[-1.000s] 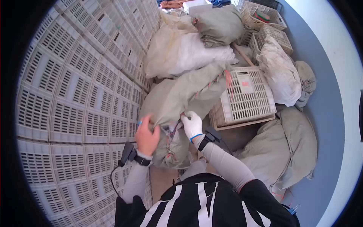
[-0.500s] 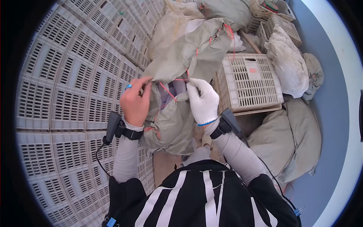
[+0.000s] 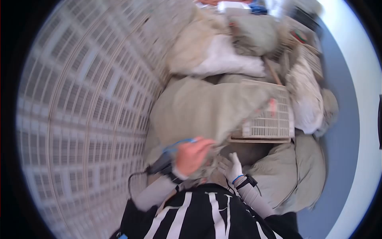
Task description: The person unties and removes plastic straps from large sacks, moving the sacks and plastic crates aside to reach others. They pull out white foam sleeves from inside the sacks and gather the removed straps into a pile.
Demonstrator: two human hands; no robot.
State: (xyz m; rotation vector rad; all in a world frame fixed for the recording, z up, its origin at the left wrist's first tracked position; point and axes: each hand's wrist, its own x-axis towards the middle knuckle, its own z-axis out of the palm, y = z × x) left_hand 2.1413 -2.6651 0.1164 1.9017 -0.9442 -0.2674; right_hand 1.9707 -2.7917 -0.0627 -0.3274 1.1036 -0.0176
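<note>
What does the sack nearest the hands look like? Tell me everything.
The sack is dull grey-green, creased and bulging, and looks like coarse cloth. Its body slumps beside the stacked crates on the left; its right end overlaps a crate in this view. Reddish bits show blurred near that end. The left hand is before its near part; blur hides whether this hand or the right hand touches it.

Sack [image 3: 195, 105] matt cloth; crate [image 3: 270, 126] plastic; wall [image 3: 345, 135] smooth, matt.

Stacked crates [image 3: 87, 111] left, sack [image 3: 191, 107] central, another crate [image 3: 267, 124] beside it, wall [image 3: 345, 147] far right
</note>
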